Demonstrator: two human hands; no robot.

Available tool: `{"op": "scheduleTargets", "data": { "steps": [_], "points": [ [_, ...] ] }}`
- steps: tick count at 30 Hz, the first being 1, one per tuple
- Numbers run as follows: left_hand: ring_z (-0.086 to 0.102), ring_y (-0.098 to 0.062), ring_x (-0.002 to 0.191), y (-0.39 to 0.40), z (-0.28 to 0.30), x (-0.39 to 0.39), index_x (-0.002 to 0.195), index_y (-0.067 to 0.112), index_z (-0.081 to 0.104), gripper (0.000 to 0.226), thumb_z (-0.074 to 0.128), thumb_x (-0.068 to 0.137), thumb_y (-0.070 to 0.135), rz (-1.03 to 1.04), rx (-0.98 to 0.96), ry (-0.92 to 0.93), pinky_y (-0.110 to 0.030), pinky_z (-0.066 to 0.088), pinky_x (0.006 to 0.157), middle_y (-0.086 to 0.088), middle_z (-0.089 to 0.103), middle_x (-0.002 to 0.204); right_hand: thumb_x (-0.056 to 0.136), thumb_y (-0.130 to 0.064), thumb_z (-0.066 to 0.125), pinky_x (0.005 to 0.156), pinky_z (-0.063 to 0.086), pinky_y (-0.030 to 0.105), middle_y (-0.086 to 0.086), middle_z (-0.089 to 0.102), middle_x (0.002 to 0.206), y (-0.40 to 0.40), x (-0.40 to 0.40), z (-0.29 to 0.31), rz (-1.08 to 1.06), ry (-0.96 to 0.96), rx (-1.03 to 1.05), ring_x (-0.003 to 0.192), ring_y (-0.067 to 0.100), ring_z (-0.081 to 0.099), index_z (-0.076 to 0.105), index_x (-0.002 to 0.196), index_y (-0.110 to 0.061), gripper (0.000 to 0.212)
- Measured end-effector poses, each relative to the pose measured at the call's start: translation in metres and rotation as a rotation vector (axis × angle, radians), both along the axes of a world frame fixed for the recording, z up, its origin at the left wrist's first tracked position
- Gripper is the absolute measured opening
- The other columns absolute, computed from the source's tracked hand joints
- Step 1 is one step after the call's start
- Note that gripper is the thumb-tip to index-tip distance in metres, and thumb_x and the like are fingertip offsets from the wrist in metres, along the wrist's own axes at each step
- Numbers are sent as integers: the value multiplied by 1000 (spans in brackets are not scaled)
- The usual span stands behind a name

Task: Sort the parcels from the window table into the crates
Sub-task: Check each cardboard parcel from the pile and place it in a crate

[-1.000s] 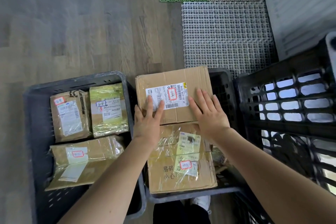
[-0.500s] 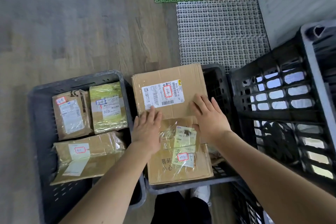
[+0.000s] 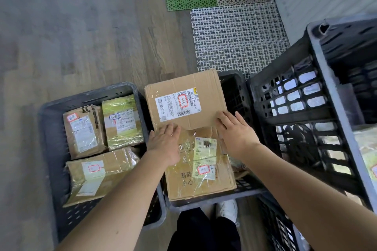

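**Both hands flat on top box in middle crate**

Hidden/cut off: middle crate point(image 3: 234, 91) mostly covered by its boxes. Left hand point(image 3: 163, 142) fingertips motion-blurred. Tall crate point(image 3: 295, 108) to the right of the right hand runs out of view; contents unclear through the slots.

Labels: top box point(image 3: 183, 91) has a white shipping label with barcode, a partial code that looks like "B62A", and a red-bordered sticker, handwriting unreadable. Lower box point(image 3: 200, 179) beneath the wrists shows printed "易碎 小心", a yellowish label and a red-bordered tag.

Position: top box lies just ahead of both hands, its near edge under the fingers. Left hand flat, fingers extended on the near-left corner. Right hand point(image 3: 234, 134) fingers straight, resting on the near-right edge. Neither grasps.

Left of the left hand: left crate point(image 3: 51, 128) with three wrapped parcels point(image 3: 120, 122).
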State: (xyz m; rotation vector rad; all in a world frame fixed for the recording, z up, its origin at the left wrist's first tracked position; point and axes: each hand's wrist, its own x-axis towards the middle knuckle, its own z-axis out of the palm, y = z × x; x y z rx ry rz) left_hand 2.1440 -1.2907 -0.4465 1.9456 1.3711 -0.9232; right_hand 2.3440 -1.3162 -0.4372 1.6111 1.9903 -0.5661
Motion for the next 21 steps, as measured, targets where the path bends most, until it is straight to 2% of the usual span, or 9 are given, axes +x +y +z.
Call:
{"op": "scheduleTargets", "data": {
  "steps": [4,8,12,16,18,21],
  "points": [
    [-9,-21,147,1,23,-1,151,18,-14,80,45,98,24,-25,-8,17,-46,-1,119,-3,-20,158,99,-24,35,119,-9,39,7,-3,160,2,3,32,-6,-53,-23,148,23,-8,-2,153,-8,67],
    [-6,-21,148,19,90,3,152,18,-9,79,46,97,22,-97,104,27,-46,1,120,-3,-18,159,102,-25,32,117,-10,38,7,-3,161,7,7,97,-36,-76,72,148,23,-8,-3,153,-8,64],
    [3,-24,147,48,198,17,153,18,7,68,45,98,26,-165,336,-28,-47,9,118,-6,-7,161,101,-24,32,118,-8,38,7,4,160,10,18,197,-131,-31,243,148,24,-3,0,153,-8,63],
    [17,-24,143,52,336,49,145,21,33,50,43,98,36,-169,536,-162,-43,18,115,-7,16,157,101,-24,34,118,-2,38,5,18,157,-5,32,316,-222,34,492,146,24,9,10,152,-10,59],
    [21,-24,142,39,405,71,144,22,36,48,41,99,39,-165,617,-259,-42,20,113,-6,21,156,100,-27,35,118,-1,38,4,21,156,-23,42,378,-274,34,614,146,23,12,12,152,-11,59],
    [19,-25,144,-3,496,103,147,26,31,53,44,98,42,-153,722,-445,-43,24,112,-5,12,159,99,-29,41,119,1,39,5,26,155,-66,58,463,-375,26,763,146,25,15,16,152,-8,62]
  ]
}}
